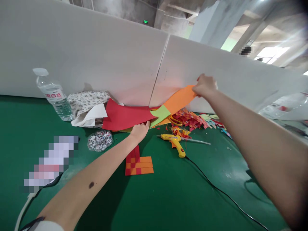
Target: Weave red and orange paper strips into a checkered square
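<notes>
We see two bare hands reaching forward over a green desk (166,199), with sheets of coloured material spread between them. The right hand (205,86), raised in front of a white partition (108,57), pinches the far end of an orange sheet (180,98), which slopes down from it toward the left. The left hand (140,132), lower and nearer to us, has its fingers closed on the lower right corner of a red sheet (130,115); we cannot tell whether the light green sheet (161,114) beside those fingertips is caught in the grasp too. The red sheet stretches leftward from this hand, while the green one lies between both hands, its right edge meeting the orange. Just below the left wrist, we find a woven red and orange piece (139,166) flat on the desk. To its right lies a yellow glue gun (176,141), a clear stick pointing out of its back and a black cord (216,187) running toward us. Behind it, near the partition, are yellow scissor handles (176,121) and a heap of red and orange woven pieces (190,119). To the left, we notice a clear tray of googly eyes (100,140), a patterned cloth bundle (88,98) and a tilted water bottle (56,98).
</notes>
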`<state>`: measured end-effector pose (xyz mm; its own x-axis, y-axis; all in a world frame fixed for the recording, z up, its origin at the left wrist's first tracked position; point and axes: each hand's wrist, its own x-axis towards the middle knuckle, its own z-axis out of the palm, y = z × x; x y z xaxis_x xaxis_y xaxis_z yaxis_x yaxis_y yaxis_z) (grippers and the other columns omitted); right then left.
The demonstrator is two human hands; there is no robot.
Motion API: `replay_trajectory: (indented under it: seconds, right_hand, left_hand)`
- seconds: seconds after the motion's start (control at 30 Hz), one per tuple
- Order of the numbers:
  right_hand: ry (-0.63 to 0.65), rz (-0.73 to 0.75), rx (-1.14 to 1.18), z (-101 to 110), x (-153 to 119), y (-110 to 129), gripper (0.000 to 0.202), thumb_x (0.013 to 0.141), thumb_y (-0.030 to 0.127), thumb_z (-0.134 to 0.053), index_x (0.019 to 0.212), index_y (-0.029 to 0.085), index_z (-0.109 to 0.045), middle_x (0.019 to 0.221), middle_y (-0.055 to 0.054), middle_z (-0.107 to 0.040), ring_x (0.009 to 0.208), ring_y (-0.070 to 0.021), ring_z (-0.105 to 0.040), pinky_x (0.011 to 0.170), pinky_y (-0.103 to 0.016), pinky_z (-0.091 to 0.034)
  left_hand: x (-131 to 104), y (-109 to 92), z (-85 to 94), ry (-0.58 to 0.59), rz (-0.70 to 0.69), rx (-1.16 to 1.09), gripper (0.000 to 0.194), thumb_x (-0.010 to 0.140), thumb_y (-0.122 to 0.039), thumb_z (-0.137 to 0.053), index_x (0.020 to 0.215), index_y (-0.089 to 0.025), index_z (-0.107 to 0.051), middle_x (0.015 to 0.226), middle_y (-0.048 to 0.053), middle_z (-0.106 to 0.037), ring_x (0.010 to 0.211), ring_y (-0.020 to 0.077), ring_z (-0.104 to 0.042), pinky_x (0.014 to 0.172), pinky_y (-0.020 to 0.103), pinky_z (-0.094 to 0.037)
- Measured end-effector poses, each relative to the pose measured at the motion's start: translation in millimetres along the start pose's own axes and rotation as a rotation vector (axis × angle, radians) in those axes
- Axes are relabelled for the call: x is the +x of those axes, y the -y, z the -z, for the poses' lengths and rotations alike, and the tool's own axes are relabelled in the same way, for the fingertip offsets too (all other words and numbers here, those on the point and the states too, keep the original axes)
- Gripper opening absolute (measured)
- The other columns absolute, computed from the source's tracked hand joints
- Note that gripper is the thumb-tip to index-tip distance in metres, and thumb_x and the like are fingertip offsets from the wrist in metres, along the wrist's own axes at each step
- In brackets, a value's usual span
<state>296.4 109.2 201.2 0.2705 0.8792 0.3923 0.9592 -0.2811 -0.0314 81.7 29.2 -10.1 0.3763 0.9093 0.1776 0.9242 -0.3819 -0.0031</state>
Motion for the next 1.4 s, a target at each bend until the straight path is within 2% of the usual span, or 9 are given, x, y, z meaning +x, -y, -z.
replay_trajectory:
  seconds: [0.13,0.23,0.47,0.77,0.93,1.07,1.17,1.27,1.4]
  right_hand:
    - [-0.173,0.002,0.008,43.3,-5.1,-16.2,0.043,0.081,0.015,-0.056,0.121,0.004,-0.043,0.11,-0.02,-0.054,0.105,-0.029,-0.053,0.066,-0.032,-0.036]
    - [-0.373,0.075,0.1,63.9,-16.9,-28.4,0.045,0.077,0.006,-0.059,0.12,0.008,-0.044,0.106,-0.017,-0.056,0.091,-0.0216,-0.056,0.062,-0.03,-0.037]
    - [-0.665,0.346,0.196,60.0,-46.3,-53.1,0.036,0.088,0.003,-0.045,0.122,0.009,-0.037,0.094,-0.009,-0.064,0.085,-0.0148,-0.057,0.07,-0.028,-0.037]
    - [-0.687,0.345,0.168,38.1,-80.7,-54.5,0.036,0.088,0.008,-0.042,0.123,0.018,-0.039,0.106,-0.002,-0.066,0.088,-0.0125,-0.06,0.068,-0.025,-0.035]
    - [-0.655,0.385,0.133,30.0,-94.9,-31.9,0.04,0.083,0.006,-0.046,0.121,0.021,-0.045,0.102,-0.001,-0.067,0.089,-0.0143,-0.058,0.062,-0.026,-0.029]
    - [-0.631,0.45,0.129,25.6,-105.6,-4.4,0.036,0.084,0.011,-0.047,0.119,0.016,-0.051,0.09,-0.005,-0.066,0.082,-0.0145,-0.055,0.059,-0.027,-0.028]
    - [-0.634,0.644,0.112,22.2,-118.6,18.3,0.036,0.082,0.007,-0.047,0.116,0.016,-0.054,0.084,-0.005,-0.062,0.079,-0.015,-0.054,0.064,-0.029,-0.034]
    - [-0.67,1.086,0.095,18.4,-141.3,39.6,0.037,0.082,0.002,-0.042,0.112,0.019,-0.055,0.082,-0.002,-0.062,0.082,-0.0152,-0.055,0.077,-0.033,-0.042]
    - [-0.691,1.449,0.163,6.6,-194.4,57.2,0.034,0.086,0.007,-0.045,0.112,0.026,-0.053,0.088,0.002,-0.063,0.089,-0.0137,-0.054,0.097,-0.038,-0.039]
  left_hand:
    - [4.0,-4.9,2.2,0.027,0.019,-0.004,0.041,0.085,-0.001,-0.037,0.125,-0.008,-0.042,0.089,0.02,-0.065,0.085,0.0269,-0.067,0.071,0.036,-0.052]
    - [5.9,-12.4,3.5,0.05,0.037,-0.009,0.038,0.084,0.001,-0.038,0.12,-0.006,-0.045,0.087,0.02,-0.066,0.083,0.0281,-0.067,0.069,0.037,-0.053]
    - [2.8,-11.9,1.8,0.114,0.113,0.021,0.04,0.08,0.004,-0.038,0.118,-0.002,-0.047,0.088,0.025,-0.066,0.081,0.0322,-0.067,0.065,0.043,-0.053]
    - [10.2,2.4,0.8,0.119,0.108,-0.013,0.041,0.085,-0.001,-0.036,0.125,-0.004,-0.044,0.095,0.025,-0.065,0.089,0.0294,-0.065,0.072,0.039,-0.05]
    - [2.2,1.5,3.9,0.127,0.127,-0.062,0.037,0.09,-0.015,-0.038,0.125,-0.008,-0.047,0.099,0.024,-0.063,0.094,0.03,-0.062,0.074,0.038,-0.048]
    - [-10.5,0.3,10.6,0.089,0.152,-0.125,0.051,0.089,-0.035,-0.042,0.13,-0.004,-0.04,0.108,0.027,-0.058,0.103,0.0365,-0.056,0.075,0.042,-0.047]
    - [-23.3,5.8,23.6,0.029,0.121,-0.205,0.045,0.087,-0.031,-0.046,0.126,-0.009,-0.043,0.116,0.022,-0.055,0.111,0.0342,-0.05,0.08,0.041,-0.046]
    - [-39.0,19.6,41.2,-0.031,0.099,-0.319,0.029,0.087,-0.017,-0.042,0.114,-0.018,-0.051,0.113,0.014,-0.057,0.107,0.0273,-0.052,0.082,0.038,-0.044]
    - [-73.4,38.5,59.8,-0.079,0.15,-0.591,0.017,0.084,-0.028,-0.049,0.091,-0.017,-0.06,0.094,0.009,-0.063,0.093,0.0251,-0.058,0.079,0.036,-0.045]
